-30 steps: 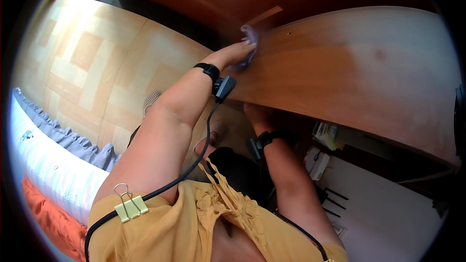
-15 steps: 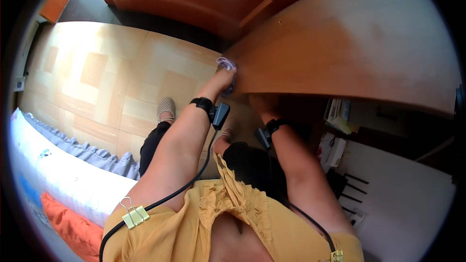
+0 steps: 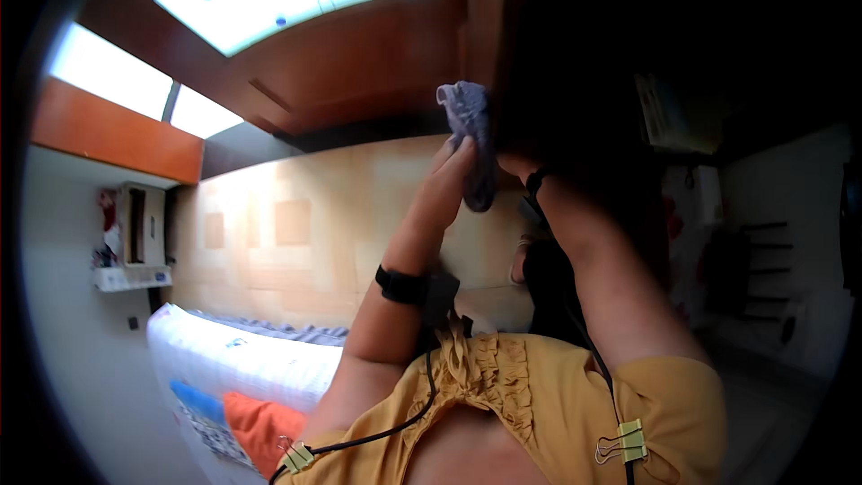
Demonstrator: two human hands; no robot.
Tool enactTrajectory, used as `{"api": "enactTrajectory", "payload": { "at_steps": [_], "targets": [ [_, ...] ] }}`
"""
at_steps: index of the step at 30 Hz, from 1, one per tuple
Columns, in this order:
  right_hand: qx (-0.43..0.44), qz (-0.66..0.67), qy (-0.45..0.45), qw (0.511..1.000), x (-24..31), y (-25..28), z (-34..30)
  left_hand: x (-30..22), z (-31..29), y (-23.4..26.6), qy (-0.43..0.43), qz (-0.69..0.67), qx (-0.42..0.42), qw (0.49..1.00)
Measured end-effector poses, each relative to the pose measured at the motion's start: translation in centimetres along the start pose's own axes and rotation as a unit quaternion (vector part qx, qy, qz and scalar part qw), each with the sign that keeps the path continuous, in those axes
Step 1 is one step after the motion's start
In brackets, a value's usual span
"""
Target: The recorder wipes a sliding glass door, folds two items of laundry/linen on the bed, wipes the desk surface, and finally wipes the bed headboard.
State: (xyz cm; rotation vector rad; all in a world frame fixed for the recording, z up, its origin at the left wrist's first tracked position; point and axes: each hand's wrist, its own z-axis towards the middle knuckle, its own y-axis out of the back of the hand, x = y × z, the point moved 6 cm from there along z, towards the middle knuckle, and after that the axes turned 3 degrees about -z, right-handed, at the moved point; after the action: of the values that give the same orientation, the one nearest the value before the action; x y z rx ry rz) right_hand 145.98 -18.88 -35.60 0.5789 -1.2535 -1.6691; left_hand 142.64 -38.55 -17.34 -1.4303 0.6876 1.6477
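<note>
My left hand [image 3: 456,160] is closed around a crumpled lavender-grey cloth [image 3: 467,106], raised in front of me. One part of the cloth bunches above the fingers, and another hangs down beside them. To its right, my right hand [image 3: 515,164] reaches into deep shadow. Its fingers are too dark to make out, so whether it holds anything does not show. A dark strap with a small box [image 3: 402,286] sits on my left forearm, and a similar strap circles my right wrist.
Ahead stands a brown wooden door [image 3: 359,63] with a bright pane. Light patterned flooring [image 3: 260,224] stretches below. A bed with a white cover [image 3: 269,355] and orange fabric [image 3: 254,427] lies at lower left. Papers or books [image 3: 663,112] stand in the dark right side.
My left hand has lifted the cloth away from the wooden surface, up and slightly right. My view has turned, bringing the bright door pane and left wall in. The right side has darkened.
</note>
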Motion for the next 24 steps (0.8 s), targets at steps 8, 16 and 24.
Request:
{"api": "enactTrajectory", "payload": {
  "at_steps": [8, 16, 24],
  "targets": [
    [-0.138, 0.424, -0.226, 0.866, 7.6, 13.9, -5.6, -0.6, -3.3, -0.5, 0.117, -0.173, -0.02, 0.978],
    [-0.006, 0.694, -0.221, 0.686, 9.2, 14.9, -7.8, -3.5, -0.4, -1.9, -0.044, 0.308, 0.015, 0.95],
    [-0.174, 0.72, -0.164, 0.651, 6.8, 22.7, 2.3, -12.3, 6.9, -2.2, -0.144, 0.203, -0.132, 0.959]
  ]
}}
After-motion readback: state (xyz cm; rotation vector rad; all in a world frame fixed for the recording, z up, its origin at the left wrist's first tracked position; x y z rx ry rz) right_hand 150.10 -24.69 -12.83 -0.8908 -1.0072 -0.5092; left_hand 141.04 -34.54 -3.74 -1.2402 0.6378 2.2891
